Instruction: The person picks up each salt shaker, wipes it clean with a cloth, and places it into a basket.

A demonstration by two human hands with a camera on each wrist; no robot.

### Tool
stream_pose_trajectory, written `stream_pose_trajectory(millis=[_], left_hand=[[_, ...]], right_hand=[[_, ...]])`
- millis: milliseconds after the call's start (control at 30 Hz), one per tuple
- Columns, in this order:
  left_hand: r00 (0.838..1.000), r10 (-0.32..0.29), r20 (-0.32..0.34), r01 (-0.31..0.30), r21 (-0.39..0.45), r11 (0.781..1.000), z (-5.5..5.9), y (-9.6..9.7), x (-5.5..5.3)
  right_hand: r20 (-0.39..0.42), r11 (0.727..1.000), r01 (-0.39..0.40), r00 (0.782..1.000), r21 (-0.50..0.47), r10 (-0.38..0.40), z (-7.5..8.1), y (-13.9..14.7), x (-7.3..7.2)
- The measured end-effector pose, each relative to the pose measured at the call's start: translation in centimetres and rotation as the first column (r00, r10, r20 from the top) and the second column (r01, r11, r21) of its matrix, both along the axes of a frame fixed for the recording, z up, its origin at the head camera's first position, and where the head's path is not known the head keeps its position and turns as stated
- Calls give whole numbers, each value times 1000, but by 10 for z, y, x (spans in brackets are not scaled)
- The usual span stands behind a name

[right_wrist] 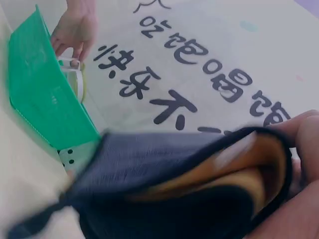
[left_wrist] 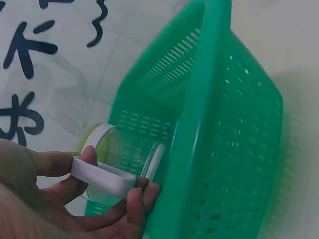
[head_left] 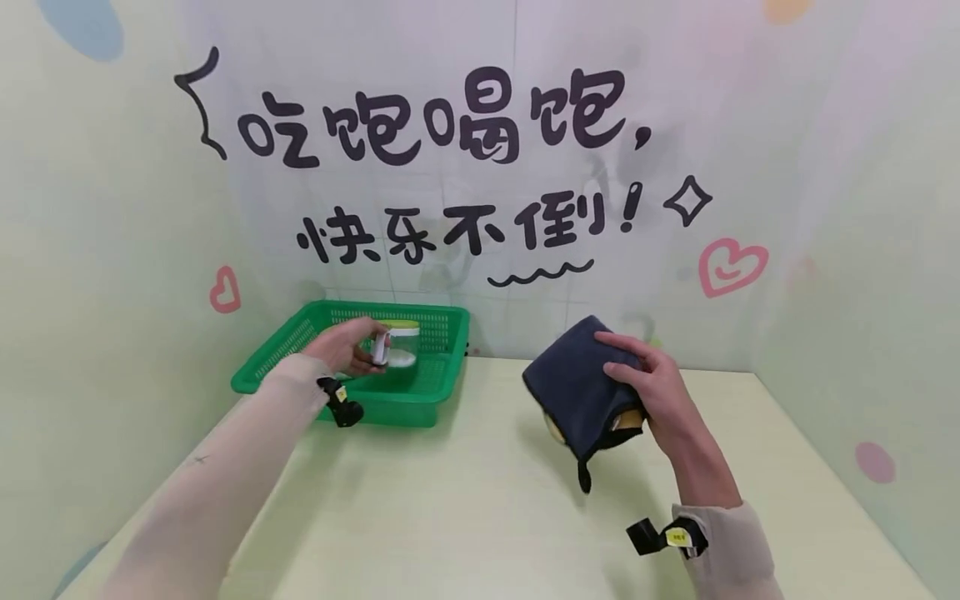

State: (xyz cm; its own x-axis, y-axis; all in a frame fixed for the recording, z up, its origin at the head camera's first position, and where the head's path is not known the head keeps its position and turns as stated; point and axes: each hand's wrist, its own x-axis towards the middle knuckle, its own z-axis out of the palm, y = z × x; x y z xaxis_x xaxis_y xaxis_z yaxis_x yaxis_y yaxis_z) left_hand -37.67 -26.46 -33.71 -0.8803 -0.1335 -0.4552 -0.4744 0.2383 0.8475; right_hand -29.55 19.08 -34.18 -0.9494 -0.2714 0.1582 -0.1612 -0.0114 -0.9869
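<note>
Inside the green plastic basket (head_left: 442,390) is a clear jar (head_left: 405,343) with a yellow-green top and a white rim. My left hand (head_left: 348,343) grips the jar's white handle (left_wrist: 102,177), its fingers curled through and around it. In the left wrist view the jar is tilted close to the basket wall. My right hand (head_left: 654,382) holds a folded navy cloth (head_left: 573,383) above the table, pinched at its right edge between thumb and fingers. Tan lining (right_wrist: 249,174) shows between the cloth's folds, and a small black loop (head_left: 584,477) hangs from its lower corner.
The basket stands at the back left of the pale table (head_left: 450,500), near the rear wall (head_left: 420,50) with its large black lettering. Side walls close in the table on the left and right. A black strap device (head_left: 341,402) sits on each wrist.
</note>
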Motion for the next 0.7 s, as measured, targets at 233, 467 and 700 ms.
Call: stream_pose_trajectory(millis=[233,467,700], left_hand=[[1000,-20,-3,19,-115,993,-15,-8,-9],[996,-83,-30,75,-202,976,-24,-20,-5],[993,-119,-23,112,-210,971,-24,-15,-6]], right_hand=[[57,996,-70,996,-50,73,-17,16,-17],[180,960,23,981,279,-76,-54,50,-35],[181,759,64,955,647,-235,-73,96,-29]])
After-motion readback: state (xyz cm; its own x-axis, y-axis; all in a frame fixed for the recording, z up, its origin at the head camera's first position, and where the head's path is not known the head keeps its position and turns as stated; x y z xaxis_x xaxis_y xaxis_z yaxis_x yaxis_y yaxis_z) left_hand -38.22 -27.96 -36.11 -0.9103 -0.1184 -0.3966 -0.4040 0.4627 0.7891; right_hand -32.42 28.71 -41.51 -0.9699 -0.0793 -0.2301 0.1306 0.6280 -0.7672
